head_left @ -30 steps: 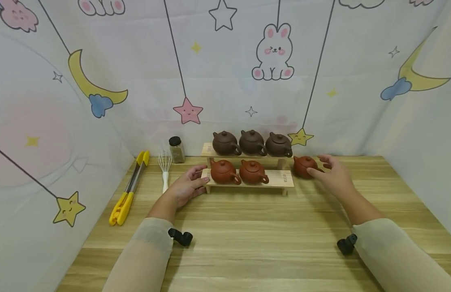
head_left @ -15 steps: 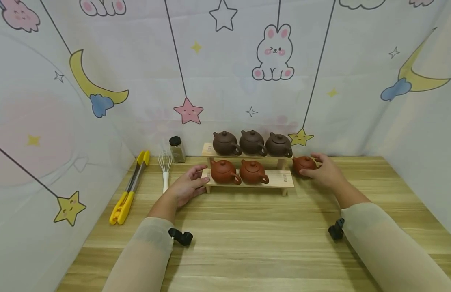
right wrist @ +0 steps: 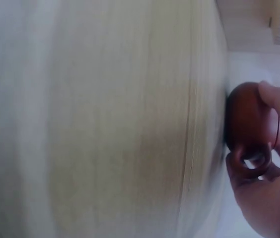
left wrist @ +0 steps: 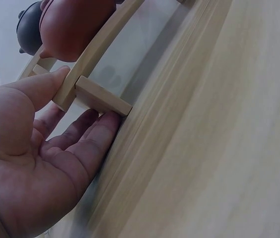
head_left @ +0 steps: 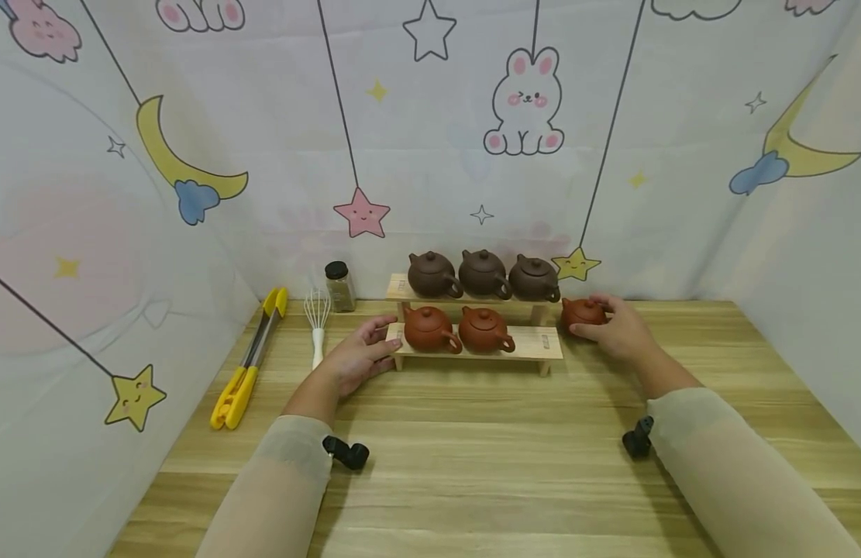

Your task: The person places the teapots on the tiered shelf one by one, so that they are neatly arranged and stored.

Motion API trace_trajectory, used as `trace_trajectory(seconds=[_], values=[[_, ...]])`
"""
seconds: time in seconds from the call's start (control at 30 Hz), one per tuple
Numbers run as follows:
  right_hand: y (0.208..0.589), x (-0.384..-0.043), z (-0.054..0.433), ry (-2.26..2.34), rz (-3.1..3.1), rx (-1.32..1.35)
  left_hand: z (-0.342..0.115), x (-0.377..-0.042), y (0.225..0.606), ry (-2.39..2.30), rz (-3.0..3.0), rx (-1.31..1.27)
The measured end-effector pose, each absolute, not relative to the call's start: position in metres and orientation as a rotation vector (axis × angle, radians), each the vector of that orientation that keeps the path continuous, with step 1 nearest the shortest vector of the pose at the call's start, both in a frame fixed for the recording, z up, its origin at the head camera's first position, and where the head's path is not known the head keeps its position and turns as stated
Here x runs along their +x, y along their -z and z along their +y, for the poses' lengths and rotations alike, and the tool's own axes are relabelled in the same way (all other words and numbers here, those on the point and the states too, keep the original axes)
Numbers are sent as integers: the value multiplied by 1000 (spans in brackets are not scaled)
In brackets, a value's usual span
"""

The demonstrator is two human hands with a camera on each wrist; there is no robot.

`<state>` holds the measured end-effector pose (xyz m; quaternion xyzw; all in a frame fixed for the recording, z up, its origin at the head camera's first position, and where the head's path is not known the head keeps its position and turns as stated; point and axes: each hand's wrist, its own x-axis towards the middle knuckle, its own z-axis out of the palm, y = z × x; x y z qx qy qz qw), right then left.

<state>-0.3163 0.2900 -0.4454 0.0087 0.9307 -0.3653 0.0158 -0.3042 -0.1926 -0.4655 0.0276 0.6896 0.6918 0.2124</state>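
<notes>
My right hand [head_left: 624, 332] grips a small reddish-brown clay teapot [head_left: 580, 313] that sits on the table beyond the right end of a two-step wooden display stand [head_left: 528, 341]. In the right wrist view, the thumb lies on the teapot's [right wrist: 249, 116] side, and other fingers curl near its looped handle [right wrist: 251, 162]. My left hand [head_left: 356, 358] holds the stand's lower left end, thumb on the plank [left wrist: 88, 62] and fingertips against the leg [left wrist: 100, 96]. Two more reddish teapots [head_left: 428, 329] stand on the lower step. Three dark brown teapots [head_left: 482, 275] line the upper one.
To the left lie yellow-handled tongs [head_left: 249, 360] and a white-handled whisk [head_left: 317, 325]. A black-capped jar [head_left: 340, 288] stands by the back wall. Printed cloth walls [head_left: 430, 155] border the wooden table [head_left: 486, 457] at the back and sides.
My right hand has moved left and closed round the reddish teapot at the right, its forearm following. The left hand has stayed at the stand's end.
</notes>
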Motion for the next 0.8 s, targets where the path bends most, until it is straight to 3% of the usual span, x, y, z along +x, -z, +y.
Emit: trace_trajectory(seconds=[0.8], values=[[424,-237,297,1293,2933,62,-192,-306,467,-1920,1923,61]])
